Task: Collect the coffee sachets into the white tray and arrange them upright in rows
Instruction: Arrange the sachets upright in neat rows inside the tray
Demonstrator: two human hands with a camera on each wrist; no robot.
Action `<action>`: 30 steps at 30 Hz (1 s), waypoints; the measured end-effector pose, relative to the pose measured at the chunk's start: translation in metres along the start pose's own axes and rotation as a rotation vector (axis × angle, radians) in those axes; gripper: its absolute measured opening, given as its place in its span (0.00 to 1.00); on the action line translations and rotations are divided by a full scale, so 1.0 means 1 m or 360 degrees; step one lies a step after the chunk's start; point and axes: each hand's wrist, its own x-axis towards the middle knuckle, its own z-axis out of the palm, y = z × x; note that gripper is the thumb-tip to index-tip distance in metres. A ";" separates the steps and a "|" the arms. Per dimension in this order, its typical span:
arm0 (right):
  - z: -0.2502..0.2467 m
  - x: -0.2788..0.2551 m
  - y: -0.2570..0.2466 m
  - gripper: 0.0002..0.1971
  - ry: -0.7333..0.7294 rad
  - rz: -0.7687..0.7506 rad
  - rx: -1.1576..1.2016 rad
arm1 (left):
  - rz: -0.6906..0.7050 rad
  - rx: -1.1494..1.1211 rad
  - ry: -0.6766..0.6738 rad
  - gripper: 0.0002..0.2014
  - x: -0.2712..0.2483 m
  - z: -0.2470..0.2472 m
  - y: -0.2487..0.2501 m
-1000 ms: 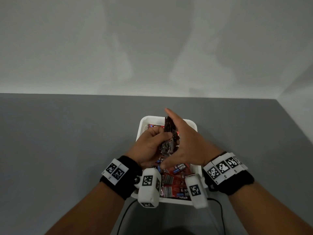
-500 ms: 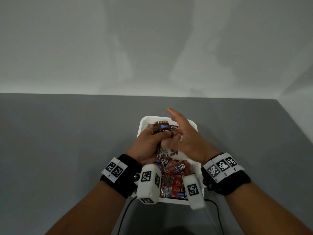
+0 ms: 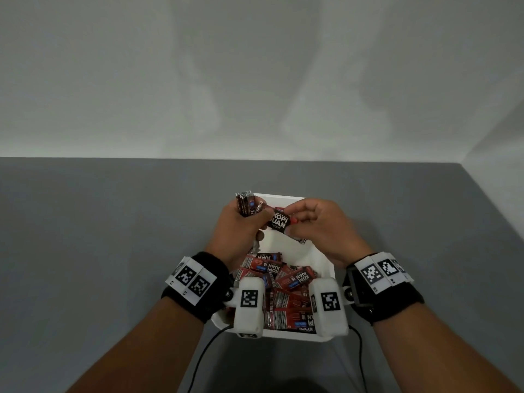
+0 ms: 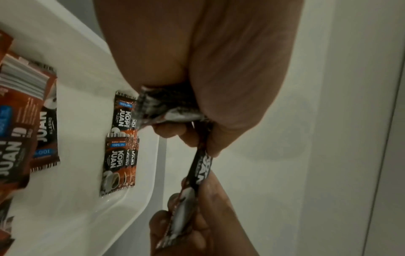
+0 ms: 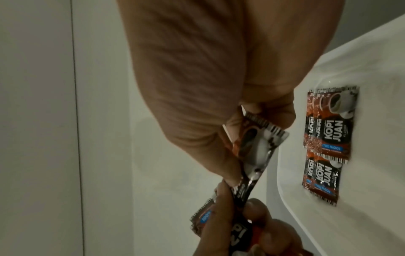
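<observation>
Over the far end of the white tray point(image 3: 323, 262), my left hand point(image 3: 253, 221) grips a small stack of red-black coffee sachets point(image 3: 245, 202), held on edge. My right hand point(image 3: 295, 222) pinches one end of a single sachet point(image 3: 279, 221) labelled KOPI JUAN, and my left thumb and finger hold its other end. The left wrist view shows this single sachet point(image 4: 200, 166) edge-on between both hands. A few standing sachets point(image 5: 328, 131) lean against the tray's far wall. Several loose sachets point(image 3: 286, 282) lie heaped in the near half.
The tray sits on a grey table point(image 3: 113, 251) that meets a pale wall point(image 3: 255, 80) at the back and on the right. Black cables point(image 3: 207, 353) trail from the wrist cameras point(image 3: 249, 304) over the table's near part.
My right hand was laid flat against the stack in my left hand. It now pinches one sachet out to the right. My left hand has moved left with the stack.
</observation>
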 end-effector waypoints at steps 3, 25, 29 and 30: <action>-0.003 0.004 -0.004 0.10 -0.0035 -0.0024 -0.0228 | 0.0108 0.0229 -0.0003 0.08 0.000 -0.003 0.003; 0.045 0.088 0.051 0.07 -0.0219 0.0017 -0.1298 | -0.0359 0.1221 0.0381 0.07 0.007 -0.051 -0.033; 0.054 0.096 0.057 0.09 -0.0219 -0.0038 -0.1386 | -0.0363 0.1225 0.0393 0.09 0.003 -0.051 -0.037; 0.056 0.097 0.058 0.10 -0.0215 -0.0059 -0.1419 | -0.0363 0.1207 0.0389 0.09 0.003 -0.051 -0.037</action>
